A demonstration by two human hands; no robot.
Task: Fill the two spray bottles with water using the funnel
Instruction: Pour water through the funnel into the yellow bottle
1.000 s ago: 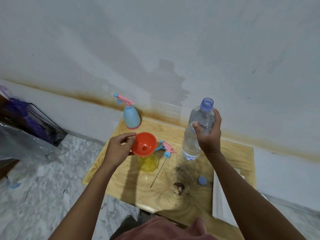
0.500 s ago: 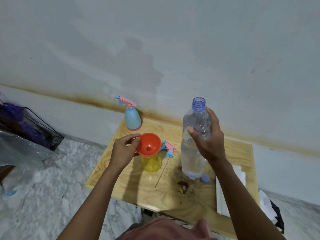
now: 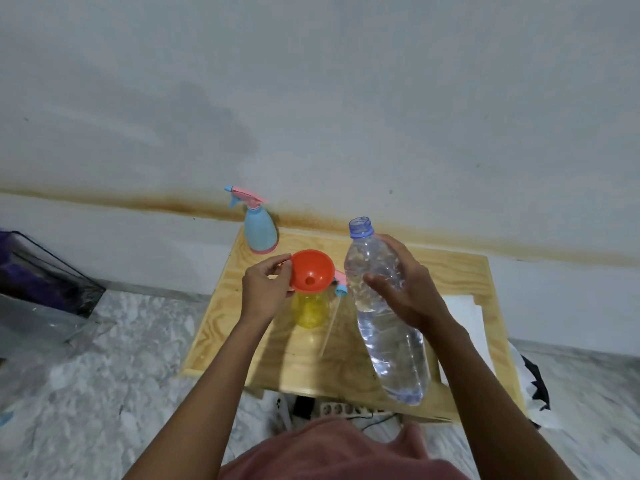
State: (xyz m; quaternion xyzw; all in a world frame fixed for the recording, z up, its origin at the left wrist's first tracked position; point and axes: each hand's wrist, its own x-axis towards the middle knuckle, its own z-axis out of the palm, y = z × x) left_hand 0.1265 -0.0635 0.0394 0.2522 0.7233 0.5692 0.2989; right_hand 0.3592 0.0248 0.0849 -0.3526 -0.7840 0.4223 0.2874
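Orange funnel (image 3: 311, 271) sits in the neck of the yellow spray bottle (image 3: 310, 311), which stands on the wooden table (image 3: 450, 271). Left hand (image 3: 265, 289) pinches the funnel rim. Right hand (image 3: 405, 292) wraps the uncapped water bottle (image 3: 388, 317), held tilted just right of the yellow bottle. Blue spray bottle (image 3: 259, 233) stands behind the yellow bottle. Loose sprayer head (image 3: 341, 285) lies right of it, seemingly on the tabletop.

My left hand (image 3: 266, 289) is over the middle of the table (image 3: 464, 271), thumb and forefinger pinching the rim of the funnel (image 3: 311, 270), the other fingers curled. My right hand (image 3: 414, 294) is near it, toward the table's right edge, wrapped round the upper half of the water bottle (image 3: 391, 341), thumb in front, fingers behind. Both forearms are bare and reach in across the near edge
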